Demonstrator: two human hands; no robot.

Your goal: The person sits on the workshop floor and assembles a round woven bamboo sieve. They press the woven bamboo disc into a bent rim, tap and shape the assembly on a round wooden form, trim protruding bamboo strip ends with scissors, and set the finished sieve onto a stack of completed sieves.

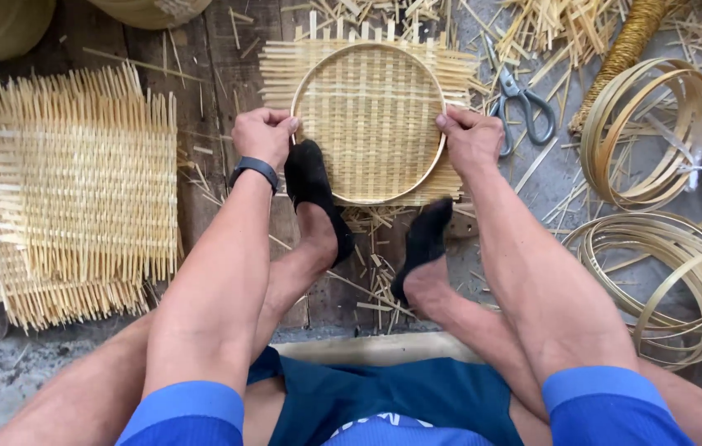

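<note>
Seen from the head camera: woven bamboo mat [371, 116] lying flat on the plank floor [210, 74], with a round bamboo hoop [442, 161] pressed on top of it to frame a circle of weave. Left hand [262, 135] closed on the hoop's left rim, fingers curled over the edge, a black wristband [253, 169] just behind it. Right hand [470, 139] clamped on the hoop's right rim, thumb on top. Left foot in a black sock [311, 188] pinning the mat's lower left edge; right foot in a black sock [423, 244] just below the mat's lower edge, whether touching it not clear. Scissors [518, 103] lying just right of the mat, near the right hand. Coils of bamboo hoops [646, 136] further right of the mat, more hoop coils [668, 281] below those. Stack of square woven sheets [78, 194] well left of the mat. Loose bamboo offcuts [375, 277] scattered below the mat, between the feet. Likely light and springy to handle: thin splints that flex and could snap or splinter at the loose ends, weave liable to slide apart if pulled. Best taken at the stiff hoop rim on opposite sides, as both hands sit now, not at the frayed ends
</note>
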